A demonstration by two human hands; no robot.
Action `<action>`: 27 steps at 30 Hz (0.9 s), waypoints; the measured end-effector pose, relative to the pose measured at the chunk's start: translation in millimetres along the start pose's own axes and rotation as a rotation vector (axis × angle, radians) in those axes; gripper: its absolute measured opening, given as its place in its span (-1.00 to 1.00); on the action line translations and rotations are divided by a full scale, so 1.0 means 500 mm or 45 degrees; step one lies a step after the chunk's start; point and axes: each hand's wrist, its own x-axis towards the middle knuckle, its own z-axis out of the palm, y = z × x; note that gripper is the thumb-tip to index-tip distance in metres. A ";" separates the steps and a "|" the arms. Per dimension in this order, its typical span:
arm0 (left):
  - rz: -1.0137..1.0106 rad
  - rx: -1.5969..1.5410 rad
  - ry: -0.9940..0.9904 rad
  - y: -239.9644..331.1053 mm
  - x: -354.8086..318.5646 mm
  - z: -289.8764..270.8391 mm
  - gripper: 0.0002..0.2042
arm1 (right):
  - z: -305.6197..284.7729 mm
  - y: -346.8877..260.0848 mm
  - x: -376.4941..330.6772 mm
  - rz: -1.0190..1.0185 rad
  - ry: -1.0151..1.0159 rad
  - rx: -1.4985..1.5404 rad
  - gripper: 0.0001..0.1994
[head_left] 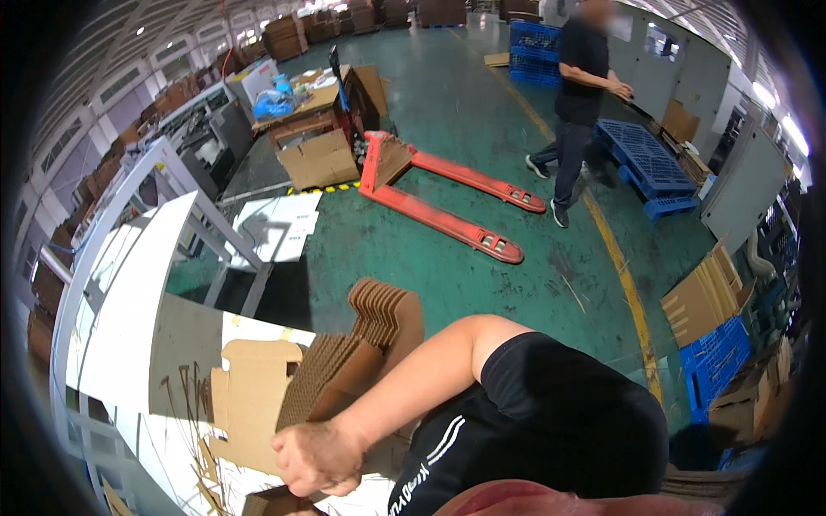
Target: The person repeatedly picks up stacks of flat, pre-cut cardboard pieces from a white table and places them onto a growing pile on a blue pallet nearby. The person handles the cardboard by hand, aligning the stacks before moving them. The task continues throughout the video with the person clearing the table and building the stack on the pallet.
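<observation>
Cardboard blanks gripped at the table edge

Brown die-cut cardboard stack (pixel 344 361) fans up and away just above the right hand (pixel 320 456), whose fingers curl closed on its lower edge, over the white table (pixel 129 344).

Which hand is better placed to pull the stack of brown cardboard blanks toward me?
Probably the right hand. It seems to reach across from the right shoulder, and its fingers are already closed on the near edge of the stack of cardboard blanks. The left hand is not in view.
</observation>
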 end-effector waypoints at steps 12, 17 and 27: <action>0.070 -0.348 -0.128 0.102 0.032 -0.038 -0.43 | -0.005 0.026 0.035 0.137 -0.033 -0.022 -0.84; 0.001 -0.508 -0.577 0.223 0.060 -0.080 -0.51 | -0.031 0.061 0.038 0.037 -0.130 0.112 -0.86; -0.134 -0.305 -0.764 0.317 0.085 -0.102 -0.10 | -0.093 0.102 0.048 -0.036 -0.424 0.348 -0.86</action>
